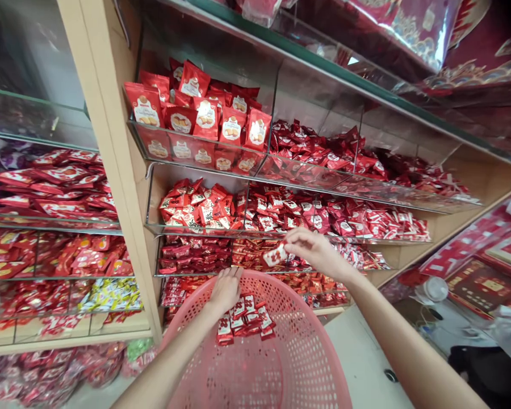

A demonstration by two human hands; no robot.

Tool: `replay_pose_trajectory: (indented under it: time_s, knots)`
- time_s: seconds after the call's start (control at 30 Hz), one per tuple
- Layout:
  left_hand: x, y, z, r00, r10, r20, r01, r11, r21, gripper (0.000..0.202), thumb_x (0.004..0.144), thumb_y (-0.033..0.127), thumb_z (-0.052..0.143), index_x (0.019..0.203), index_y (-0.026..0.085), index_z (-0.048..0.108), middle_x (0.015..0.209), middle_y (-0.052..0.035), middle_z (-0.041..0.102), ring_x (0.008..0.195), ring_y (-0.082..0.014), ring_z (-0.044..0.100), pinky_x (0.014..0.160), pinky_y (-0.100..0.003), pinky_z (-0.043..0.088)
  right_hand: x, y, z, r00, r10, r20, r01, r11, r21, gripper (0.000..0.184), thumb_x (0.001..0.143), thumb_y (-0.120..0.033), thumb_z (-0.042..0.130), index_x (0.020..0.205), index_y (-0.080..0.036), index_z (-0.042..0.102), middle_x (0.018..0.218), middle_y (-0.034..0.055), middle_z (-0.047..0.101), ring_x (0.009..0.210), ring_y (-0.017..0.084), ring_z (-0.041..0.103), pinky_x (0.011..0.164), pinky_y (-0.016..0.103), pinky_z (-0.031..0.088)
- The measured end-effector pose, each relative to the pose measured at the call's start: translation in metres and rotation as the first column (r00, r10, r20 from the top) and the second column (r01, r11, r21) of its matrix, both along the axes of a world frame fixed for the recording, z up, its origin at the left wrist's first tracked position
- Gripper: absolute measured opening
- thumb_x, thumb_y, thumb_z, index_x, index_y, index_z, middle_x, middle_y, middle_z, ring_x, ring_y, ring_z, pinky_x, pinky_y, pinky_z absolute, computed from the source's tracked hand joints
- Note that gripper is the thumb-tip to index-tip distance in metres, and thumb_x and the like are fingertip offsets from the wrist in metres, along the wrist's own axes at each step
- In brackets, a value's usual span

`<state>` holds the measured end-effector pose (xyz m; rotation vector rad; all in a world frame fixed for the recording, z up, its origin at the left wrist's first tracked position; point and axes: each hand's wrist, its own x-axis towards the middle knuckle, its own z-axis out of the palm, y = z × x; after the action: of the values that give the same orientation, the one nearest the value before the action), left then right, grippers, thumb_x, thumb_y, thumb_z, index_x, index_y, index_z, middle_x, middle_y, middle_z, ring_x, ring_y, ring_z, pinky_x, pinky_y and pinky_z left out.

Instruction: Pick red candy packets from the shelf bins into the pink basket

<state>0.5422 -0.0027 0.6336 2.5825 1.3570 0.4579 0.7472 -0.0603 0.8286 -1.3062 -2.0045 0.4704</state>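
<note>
A large pink plastic basket (323,346) with a perforated wall is in front of me. My left hand (226,291) is closed over its far rim, fingers bent over the edge. Inside, below that hand, lies a small heap of red-and-white wrapped packets (247,319). My right hand (309,250) pinches one small red-and-white packet (275,256) between thumb and fingers, above the basket's far rim and in front of the lower shelf bins. The packet's printed side faces me.
Glass-fronted shelves hold red cookie packets (206,116), dark red packets (315,149) and red-and-cream packets (200,207). A wooden upright (121,170) divides them from the left shelves with yellow packets (113,293). Bagged goods (46,375) lie on the floor; boxes (489,281) stand at right.
</note>
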Motion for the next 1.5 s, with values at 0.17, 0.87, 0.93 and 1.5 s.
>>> replay_pose_trajectory:
  time_s: [0.17, 0.87, 0.93, 1.5]
  knots:
    - [0.000, 0.000, -0.001, 1.000, -0.008, 0.017, 0.008, 1.000, 0.013, 0.051, 0.079, 0.012, 0.039, 0.129, 0.015, 0.042, 0.123, -0.0098, 0.052, 0.111, -0.0221, 0.045, 0.097, -0.036, 0.031, 0.008, -0.005, -0.078, 0.992, 0.108, 0.062, -0.067, 0.883, -0.465, 0.018, 0.083, -0.033, 0.050, 0.079, -0.017, 0.057, 0.066, -0.0013, 0.056, 0.054, 0.010, 0.052, 0.051, 0.021, 0.039]
    - [0.000, -0.001, -0.003, 1.000, -0.006, 0.013, 0.005, 0.998, 0.058, 0.049, 0.079, 0.013, 0.039, 0.129, 0.015, 0.042, 0.121, -0.0089, 0.052, 0.108, -0.0228, 0.046, 0.097, -0.037, 0.033, -0.031, 0.015, -0.176, 0.607, 0.049, 0.793, 0.205, 0.954, -0.216, 0.029, 0.085, -0.008, 0.034, 0.099, -0.014, 0.059, 0.095, 0.0134, 0.066, 0.088, 0.024, 0.062, 0.073, 0.032, 0.046]
    - [0.000, -0.001, -0.004, 1.000, -0.005, 0.016, 0.004, 0.998, 0.065, 0.049, 0.079, 0.013, 0.039, 0.128, 0.015, 0.043, 0.121, -0.0088, 0.053, 0.108, -0.0229, 0.046, 0.097, -0.037, 0.033, -0.029, 0.011, -0.178, 0.594, 0.043, 0.803, 0.205, 0.957, -0.203, 0.030, 0.085, -0.008, 0.034, 0.101, -0.015, 0.058, 0.097, 0.0126, 0.065, 0.087, 0.023, 0.062, 0.071, 0.031, 0.046]
    - [0.000, -0.002, -0.005, 1.000, -0.003, 0.017, 0.002, 1.000, 0.020, 0.053, 0.079, 0.013, 0.038, 0.131, 0.015, 0.040, 0.127, -0.0097, 0.049, 0.114, -0.0222, 0.042, 0.101, -0.038, 0.029, -0.013, -0.010, -0.170, 0.818, 0.041, 0.574, 0.054, 0.988, -0.147, 0.032, 0.090, -0.019, 0.034, 0.114, -0.023, 0.055, 0.110, 0.0076, 0.060, 0.095, 0.018, 0.060, 0.079, 0.028, 0.046]
